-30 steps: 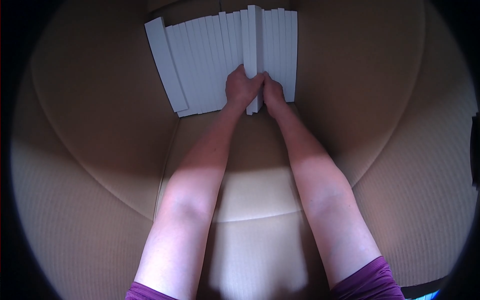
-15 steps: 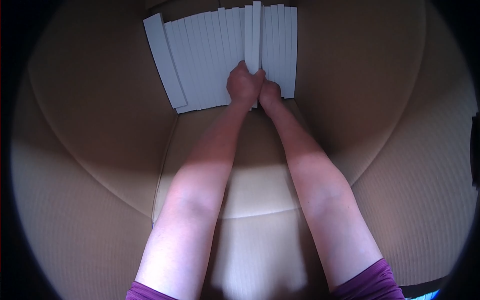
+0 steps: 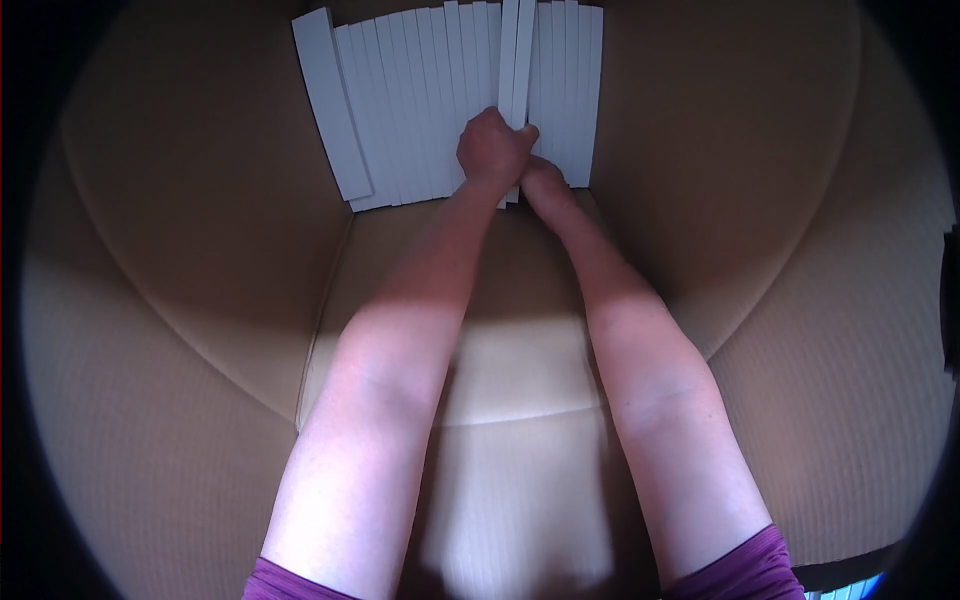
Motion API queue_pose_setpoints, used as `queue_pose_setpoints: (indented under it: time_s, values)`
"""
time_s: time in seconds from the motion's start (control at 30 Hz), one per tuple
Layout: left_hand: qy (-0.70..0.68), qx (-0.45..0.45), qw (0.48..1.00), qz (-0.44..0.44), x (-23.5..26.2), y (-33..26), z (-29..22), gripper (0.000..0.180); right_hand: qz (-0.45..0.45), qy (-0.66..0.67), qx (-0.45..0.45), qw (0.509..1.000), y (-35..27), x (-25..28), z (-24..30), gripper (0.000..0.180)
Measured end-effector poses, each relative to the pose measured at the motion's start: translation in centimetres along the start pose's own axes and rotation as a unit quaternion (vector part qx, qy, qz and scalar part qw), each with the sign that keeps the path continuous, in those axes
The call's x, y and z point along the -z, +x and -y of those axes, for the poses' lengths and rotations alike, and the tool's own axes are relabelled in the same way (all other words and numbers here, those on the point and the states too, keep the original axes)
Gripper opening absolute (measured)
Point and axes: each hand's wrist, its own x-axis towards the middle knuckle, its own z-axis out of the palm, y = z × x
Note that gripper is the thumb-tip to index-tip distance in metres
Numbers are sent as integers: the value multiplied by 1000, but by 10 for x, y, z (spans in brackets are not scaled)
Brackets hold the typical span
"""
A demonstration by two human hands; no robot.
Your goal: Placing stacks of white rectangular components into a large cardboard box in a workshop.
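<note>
Brown cardboard walls in shadow and pale light.

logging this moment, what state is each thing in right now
Row: white strips, side by side, packed close
Middle strips: seem raised above the row, partly covered
End strip: slanted, at the row's left end
Left hand: curled at the middle strips, grip hidden
Right hand: partly behind the left hand, fingers hidden
Carton: open toward the camera
Sleeves: short, forearms bare
</note>
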Motion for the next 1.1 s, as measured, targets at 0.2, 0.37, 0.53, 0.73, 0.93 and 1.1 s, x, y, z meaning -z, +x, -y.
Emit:
queue_pose_setpoints:
  time_s: [0.2, 0.37, 0.53, 0.73, 0.93, 1.1]
  values:
    - [32, 12, 998, 52, 10, 4, -4, 53, 21, -165, 4, 986, -17, -11, 18, 71]
    - [61, -3, 994, 90, 15, 12, -3, 57, -14, -209, 5, 978, -20, -13, 23, 64]
    - [66, -33, 993, 92, 8, 19, 8, 67, -39, -225, -15, 974, -22, -20, 25, 57]
    - [28, -5, 969, 246, 22, 33, 13, 79, -77, -213, -33, 973, -24, -21, 29, 51]
    - [-119, 25, 950, 288, 28, 37, 33, 71, -104, -199, -34, 974, -18, -22, 22, 51]
    - [-174, 51, 937, 297, 28, 43, 45, 60, -114, -175, -6, 978, -18, -23, 17, 49]
